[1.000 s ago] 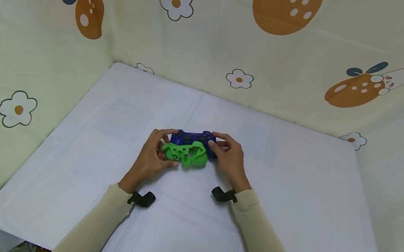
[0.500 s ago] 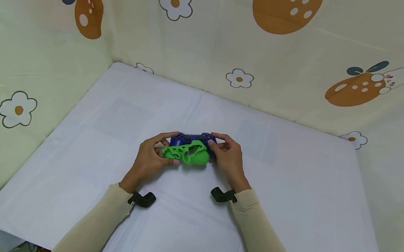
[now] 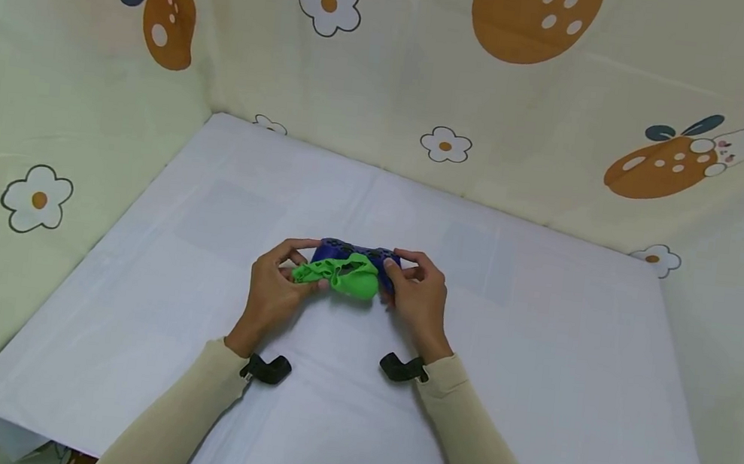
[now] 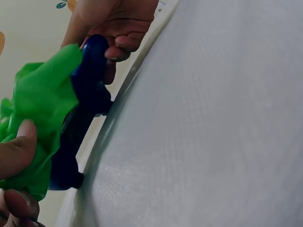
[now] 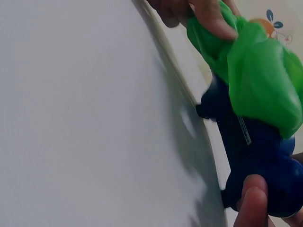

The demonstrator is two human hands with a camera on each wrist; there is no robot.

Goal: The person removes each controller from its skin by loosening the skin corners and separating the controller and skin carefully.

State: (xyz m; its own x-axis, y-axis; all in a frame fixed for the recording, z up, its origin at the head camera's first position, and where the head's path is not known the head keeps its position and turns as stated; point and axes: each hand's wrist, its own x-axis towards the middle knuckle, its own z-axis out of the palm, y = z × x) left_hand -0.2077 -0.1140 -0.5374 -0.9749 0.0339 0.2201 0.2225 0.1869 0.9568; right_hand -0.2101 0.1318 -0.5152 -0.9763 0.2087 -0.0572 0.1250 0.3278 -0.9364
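Blue game controller (image 5: 258, 153): shiny, over white tablecloth (image 3: 548, 371)
Green cover (image 3: 356, 285): soft, crumpled, with holes, blocking part of the controller
Left hand (image 3: 271, 282): pinching the cover
Right hand (image 3: 422, 300): gripping the controller
Flowery cloth (image 3: 391, 52): behind

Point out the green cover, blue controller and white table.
Green cover (image 4: 47, 101), left wrist view: on the middle of its surface.
Blue controller (image 5: 255, 149), right wrist view: on the middle of its body.
White table (image 3: 536, 355), head view: on the bare top, right side.
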